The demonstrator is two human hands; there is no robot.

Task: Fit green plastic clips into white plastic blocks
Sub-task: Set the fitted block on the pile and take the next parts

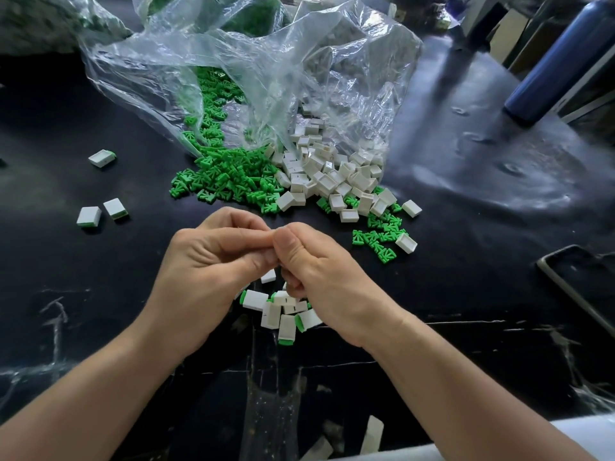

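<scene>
My left hand [213,261] and my right hand [316,264] meet at the middle of the black table, fingers curled and fingertips pressed together. Whatever they pinch between them is hidden by the fingers. Just below my hands lies a small heap of white blocks with green clips fitted [283,311]. Beyond my hands a pile of loose green clips [229,174] spills from a clear plastic bag [253,68], with a pile of empty white blocks [329,174] beside it on the right.
Three fitted blocks [101,158] [89,216] [115,207] lie apart on the left. More clips and a white block [406,242] are scattered at the right. A blue bottle [559,61] stands at the far right, and a phone [585,287] lies near the right edge.
</scene>
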